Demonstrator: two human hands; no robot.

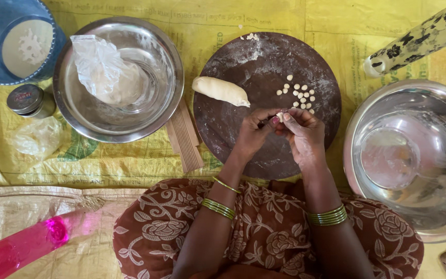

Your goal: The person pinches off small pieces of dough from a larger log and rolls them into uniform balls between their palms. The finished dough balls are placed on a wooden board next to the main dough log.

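A small dough bit (280, 117) is pinched between the fingertips of the left hand (253, 135) and the right hand (302, 135), which are brought together over the round board (223, 134), just below its centre. The bit is held above the floured surface, so whatever drops lands on the board. At 12 o'clock from the hands, a cluster of pellets (299, 95) is gathered close by. The dough log (221, 90) is laid at 10 o'clock, within reach. Off the board, a steel bowl (78, 111) with a plastic bag (101, 70) is set at 9 o'clock, and a second bowl (440, 217) at 3 o'clock. A ridged wooden piece (184, 137) is tucked between the left bowl and the board.
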